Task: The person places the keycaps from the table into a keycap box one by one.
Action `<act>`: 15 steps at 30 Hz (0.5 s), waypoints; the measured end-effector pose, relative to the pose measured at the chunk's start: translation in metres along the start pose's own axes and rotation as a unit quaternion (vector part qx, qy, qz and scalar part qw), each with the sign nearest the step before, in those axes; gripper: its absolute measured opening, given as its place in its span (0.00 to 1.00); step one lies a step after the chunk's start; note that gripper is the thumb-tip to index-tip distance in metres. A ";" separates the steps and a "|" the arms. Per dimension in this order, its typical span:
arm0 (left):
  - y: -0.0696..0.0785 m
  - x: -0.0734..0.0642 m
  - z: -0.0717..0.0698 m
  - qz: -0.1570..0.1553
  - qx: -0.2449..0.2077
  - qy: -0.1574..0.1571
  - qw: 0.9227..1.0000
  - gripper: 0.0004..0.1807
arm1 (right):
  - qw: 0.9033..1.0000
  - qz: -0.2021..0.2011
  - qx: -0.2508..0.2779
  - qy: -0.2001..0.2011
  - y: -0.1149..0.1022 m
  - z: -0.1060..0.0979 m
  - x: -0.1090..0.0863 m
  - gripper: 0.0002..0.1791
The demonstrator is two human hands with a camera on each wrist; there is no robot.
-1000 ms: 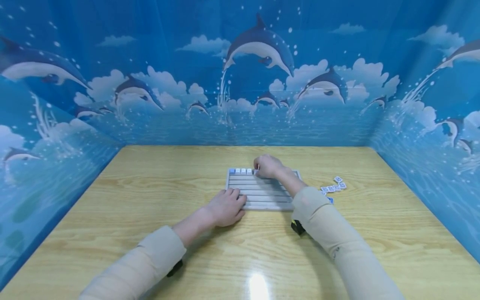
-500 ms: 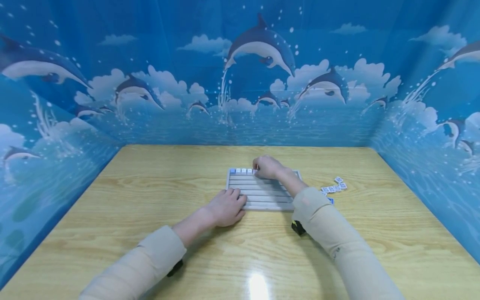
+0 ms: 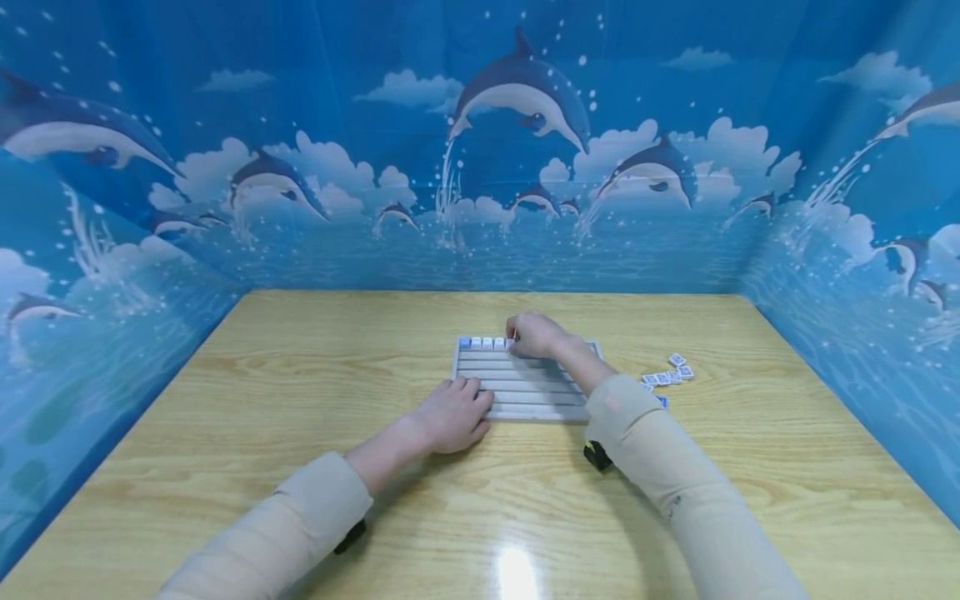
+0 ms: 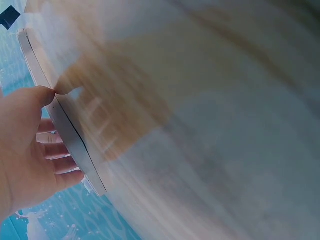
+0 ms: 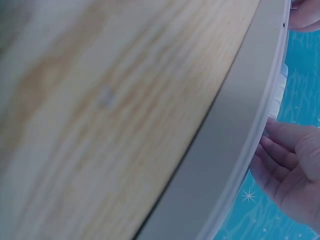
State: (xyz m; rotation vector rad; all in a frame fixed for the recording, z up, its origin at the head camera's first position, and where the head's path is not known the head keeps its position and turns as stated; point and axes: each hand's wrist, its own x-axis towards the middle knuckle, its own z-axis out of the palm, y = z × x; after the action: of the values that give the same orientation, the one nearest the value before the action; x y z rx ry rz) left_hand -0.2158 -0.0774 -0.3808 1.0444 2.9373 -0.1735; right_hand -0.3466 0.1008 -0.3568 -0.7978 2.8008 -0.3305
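Note:
A light grey keyboard base (image 3: 517, 386) with long horizontal rows lies on the table. Several keycaps, a blue one (image 3: 465, 342) and white ones (image 3: 487, 342), sit at the left of its far row. My left hand (image 3: 453, 417) holds the base by its near left corner; in the left wrist view the thumb is against the grey front wall (image 4: 75, 137), fingers over the top. My right hand (image 3: 536, 333) reaches across to the far row, thumb and fingers pinching a small white keycap, mostly hidden by the hand. In the right wrist view those fingertips (image 5: 272, 125) are right at the rim.
Several loose white keycaps (image 3: 662, 378) and a blue one (image 3: 662, 401), partly behind the right sleeve, lie right of the base. A wooden table (image 3: 337, 350) spreads around, enclosed by a blue dolphin-print curtain (image 3: 480, 208) at the back and sides.

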 end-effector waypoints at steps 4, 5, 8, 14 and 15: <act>0.000 0.000 0.000 0.001 0.001 0.004 1.000 0.18 | 1.000 0.016 0.005 -0.001 0.003 -0.004 -0.005 0.16; 0.000 0.000 0.000 0.000 0.001 0.005 1.000 0.18 | 1.000 0.021 0.007 0.000 0.005 -0.006 -0.007 0.17; 0.000 0.001 0.000 0.000 0.000 0.004 1.000 0.18 | 0.999 0.033 0.021 0.006 0.009 -0.013 -0.015 0.18; 0.001 -0.001 -0.001 -0.004 0.001 -0.002 1.000 0.19 | 0.998 0.023 0.036 0.036 0.021 -0.029 -0.042 0.17; 0.001 -0.001 -0.001 -0.004 0.001 -0.003 1.000 0.19 | 0.998 0.021 0.038 0.043 0.024 -0.032 -0.047 0.17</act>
State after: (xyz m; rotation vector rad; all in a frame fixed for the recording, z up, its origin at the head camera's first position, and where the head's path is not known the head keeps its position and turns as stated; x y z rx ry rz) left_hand -0.2143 -0.0767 -0.3796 1.0298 2.9378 -0.1786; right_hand -0.3273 0.1511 -0.3266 -0.7245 2.8600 -0.4712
